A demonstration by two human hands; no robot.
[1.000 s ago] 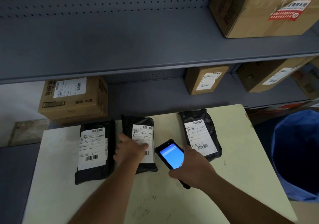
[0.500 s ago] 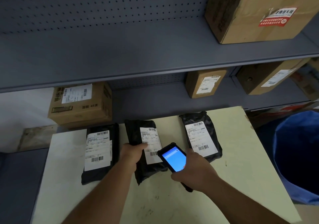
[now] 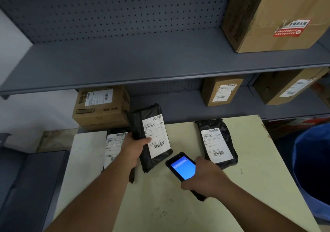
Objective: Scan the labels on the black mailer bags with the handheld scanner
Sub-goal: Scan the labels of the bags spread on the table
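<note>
Three black mailer bags with white barcode labels are on or over a pale yellow table. My left hand grips the middle mailer bag by its left edge and holds it lifted and tilted, label facing me. My right hand holds the black handheld scanner, its blue screen lit, just below and right of that bag. The left mailer bag lies flat, partly hidden behind my left arm. The right mailer bag lies flat beyond my right hand.
Grey metal shelves rise behind the table. Cardboard boxes stand on them: one at upper right, one at lower left, two at lower right. A blue bin stands right of the table.
My left hand took hold of the middle bag and raised it off the table, tilting it up. The scanner in my right hand stayed close beside it.
</note>
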